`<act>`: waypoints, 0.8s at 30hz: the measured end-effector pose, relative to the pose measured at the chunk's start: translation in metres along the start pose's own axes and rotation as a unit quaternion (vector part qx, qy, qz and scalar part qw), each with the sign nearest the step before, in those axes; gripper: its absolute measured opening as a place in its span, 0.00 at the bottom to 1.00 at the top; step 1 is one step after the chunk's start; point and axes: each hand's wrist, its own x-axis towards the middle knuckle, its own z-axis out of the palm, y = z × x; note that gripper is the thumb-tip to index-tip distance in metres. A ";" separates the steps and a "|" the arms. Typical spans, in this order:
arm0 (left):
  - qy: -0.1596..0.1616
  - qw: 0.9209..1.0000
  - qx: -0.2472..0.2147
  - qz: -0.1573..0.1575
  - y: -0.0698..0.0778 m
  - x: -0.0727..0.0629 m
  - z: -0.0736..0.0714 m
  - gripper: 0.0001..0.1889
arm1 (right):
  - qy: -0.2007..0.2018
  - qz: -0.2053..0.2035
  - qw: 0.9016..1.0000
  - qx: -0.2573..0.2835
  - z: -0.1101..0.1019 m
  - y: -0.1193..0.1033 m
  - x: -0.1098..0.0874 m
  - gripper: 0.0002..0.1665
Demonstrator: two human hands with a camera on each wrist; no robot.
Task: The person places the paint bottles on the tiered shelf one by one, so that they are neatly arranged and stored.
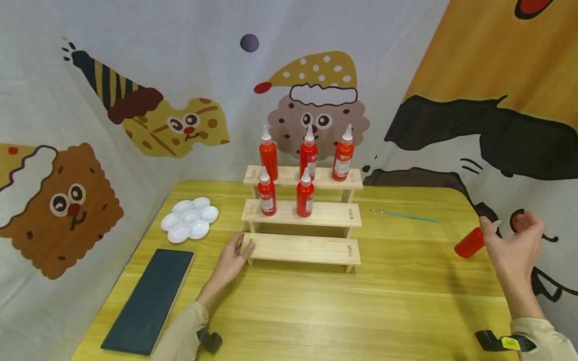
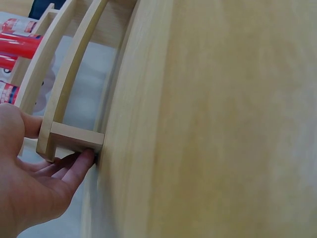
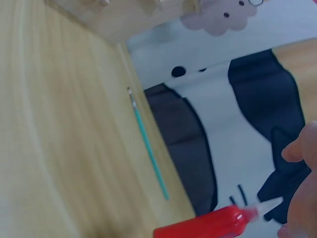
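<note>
A three-tier wooden stand point(image 1: 307, 249) is on the table with several red squeeze bottles point(image 1: 305, 198) with white nozzle tips on its upper two tiers. My left hand point(image 1: 232, 256) grips the left end of the bottom tier; the left wrist view shows fingers point(image 2: 81, 166) against the end support. At the right, another red bottle point(image 1: 469, 243) appears tilted in the head view, its nozzle partly behind my right hand point(image 1: 515, 245). In the right wrist view, the fingers point(image 3: 294, 151) are spread beside that nozzle point(image 3: 270, 206) without visibly closing round it.
A thin turquoise paintbrush point(image 1: 405, 216) lies right of the stand. To the left are a white flower-shaped palette point(image 1: 189, 219) and a dark rectangular board point(image 1: 151, 301). A cartoon-printed cloth point(image 1: 203, 50) hangs behind the wooden table point(image 1: 316, 311).
</note>
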 end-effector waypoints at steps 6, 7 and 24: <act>0.004 1.000 -0.001 0.004 -0.001 -0.001 -0.001 0.36 | -0.022 0.026 0.999 -0.008 0.009 0.023 0.006 0.48; 0.006 1.000 -0.002 0.001 0.000 -0.001 -0.001 0.35 | -0.026 0.030 0.999 -0.011 0.011 0.027 0.006 0.49; -0.002 1.000 -0.014 -0.002 0.002 -0.001 0.000 0.35 | -0.074 0.056 0.996 -0.012 0.027 0.053 0.009 0.43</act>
